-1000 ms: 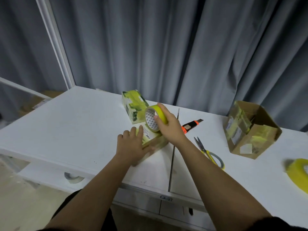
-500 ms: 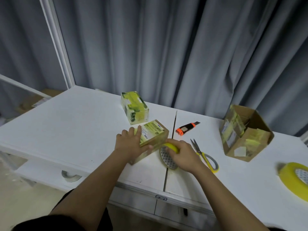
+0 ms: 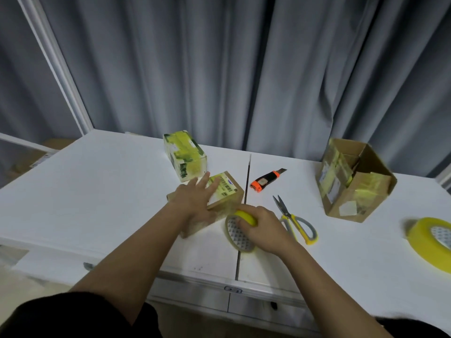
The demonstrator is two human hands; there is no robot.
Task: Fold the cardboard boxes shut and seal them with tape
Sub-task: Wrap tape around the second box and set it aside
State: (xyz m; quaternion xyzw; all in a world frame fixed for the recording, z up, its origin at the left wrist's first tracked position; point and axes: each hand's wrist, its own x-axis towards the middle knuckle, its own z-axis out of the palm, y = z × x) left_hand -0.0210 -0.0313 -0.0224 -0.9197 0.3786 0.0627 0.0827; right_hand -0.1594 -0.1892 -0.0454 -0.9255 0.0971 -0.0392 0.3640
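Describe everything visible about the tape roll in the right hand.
The tape roll is a ring of yellow tape around a core with a patterned inner face. It stands on edge on the white table, over the seam between the two tabletops, just in front of the small cardboard box. The right hand grips its top, fingers curled over the rim.

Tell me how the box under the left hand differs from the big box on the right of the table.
The small box is folded shut, low and flat, pressed by the left hand; the big box is taller, its top open, untouched. The small box shows a barcode label. Both are brown cardboard with yellow tape.
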